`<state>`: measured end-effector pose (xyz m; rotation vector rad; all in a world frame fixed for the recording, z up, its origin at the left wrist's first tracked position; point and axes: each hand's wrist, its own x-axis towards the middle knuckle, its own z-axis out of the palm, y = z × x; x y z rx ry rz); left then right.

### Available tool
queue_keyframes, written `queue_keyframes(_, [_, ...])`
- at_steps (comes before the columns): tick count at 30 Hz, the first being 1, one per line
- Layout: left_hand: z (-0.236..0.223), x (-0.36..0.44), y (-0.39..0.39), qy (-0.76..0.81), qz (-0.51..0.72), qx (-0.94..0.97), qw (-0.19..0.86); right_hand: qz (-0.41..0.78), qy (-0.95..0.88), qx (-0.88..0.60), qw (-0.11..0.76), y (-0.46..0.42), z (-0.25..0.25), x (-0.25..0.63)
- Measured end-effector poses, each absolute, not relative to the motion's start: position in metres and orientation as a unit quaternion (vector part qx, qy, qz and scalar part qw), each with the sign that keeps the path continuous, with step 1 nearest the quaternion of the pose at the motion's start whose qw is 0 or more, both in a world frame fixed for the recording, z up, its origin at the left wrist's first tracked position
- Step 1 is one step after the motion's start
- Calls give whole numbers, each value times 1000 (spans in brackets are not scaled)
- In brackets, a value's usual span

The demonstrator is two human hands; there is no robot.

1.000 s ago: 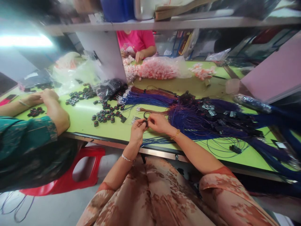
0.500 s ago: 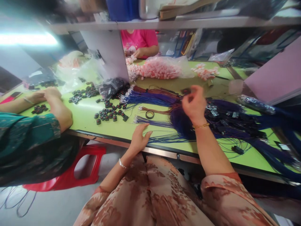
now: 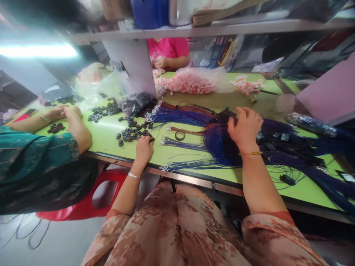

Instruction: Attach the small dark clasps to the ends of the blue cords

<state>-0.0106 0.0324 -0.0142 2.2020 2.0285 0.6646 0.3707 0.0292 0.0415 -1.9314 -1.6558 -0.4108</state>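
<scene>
While wires (image 3: 219,146) strew the tabletop (image 3: 107,143), shelving (image 3: 177,32) spans above.

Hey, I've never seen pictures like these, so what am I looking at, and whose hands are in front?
No robot here: in front are the left hand and right hand of the person wearing the camera. Every picture comes from that one head-worn camera, looking forward and down. On the green table lie small black parts, blue wires and a black ring. The left hand is at the parts' near edge, a black piece by its fingertips; whether it's gripped is unclear. The right hand is over the wires, fingers apart, nothing visibly held. The teal sleeve at left and the pink shirt across the table belong to other people.
</scene>
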Motion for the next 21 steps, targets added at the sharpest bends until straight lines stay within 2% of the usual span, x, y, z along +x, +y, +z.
queue_keyframes(3, [-10, -11, 27, 674, 233, 700, 39, -35, -752, -564, 339, 14, 42, 331])
queue_keyframes(6, [-7, -12, 22, 672, 322, 662, 79, 148, -876, -385, 249, 1, 27, 277])
queue_keyframes(8, [-8, -13, 19, 656, 393, 622, 170, 172, -900, -358, 181, -4, 15, 246])
queue_keyframes(10, [-10, -12, 14, 623, 464, 552, 304, 163, -910, -357, 133, -5, 7, 223])
queue_keyframes(14, [-11, -6, 1, 525, 544, 403, 516, 124, -926, -345, 86, -2, 2, 203])
queue_keyframes(17, [-6, -1, -10, 468, 547, 345, 602, 150, -918, -350, 112, 0, 2, 202])
queue_keyframes(21, [-4, 8, -20, 423, 543, 303, 659, 279, -856, -367, 235, 0, 5, 208])
